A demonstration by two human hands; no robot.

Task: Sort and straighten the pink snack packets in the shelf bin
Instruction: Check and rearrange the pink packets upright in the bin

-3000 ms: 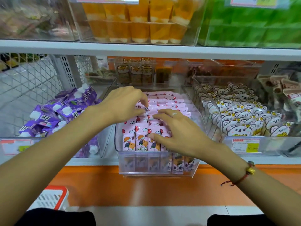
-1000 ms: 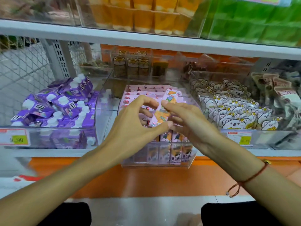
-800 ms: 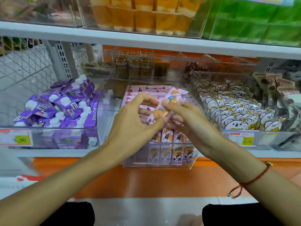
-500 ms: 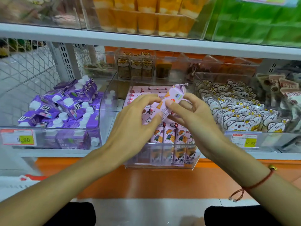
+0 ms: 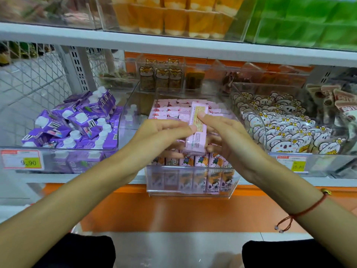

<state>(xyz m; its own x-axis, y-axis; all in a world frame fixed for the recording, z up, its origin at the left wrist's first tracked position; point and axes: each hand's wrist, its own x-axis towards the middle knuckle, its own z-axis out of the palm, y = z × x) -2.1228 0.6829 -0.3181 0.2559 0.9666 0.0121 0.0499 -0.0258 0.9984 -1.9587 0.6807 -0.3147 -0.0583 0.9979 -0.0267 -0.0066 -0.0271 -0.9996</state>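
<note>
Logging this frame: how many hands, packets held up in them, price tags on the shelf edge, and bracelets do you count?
Hands: 2, left hand and right hand
Held packet: 1
Price tags: 2
Bracelet: 1
Total: 6

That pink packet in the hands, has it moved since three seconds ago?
Yes. The pink packet was then among the rows in the clear bin; now both hands hold it lifted above them, printed back toward the camera.

Left price tag [image 5: 21, 161] "9.90" (partly blurred), right price tag [image 5: 292, 163] "16.80"
</note>
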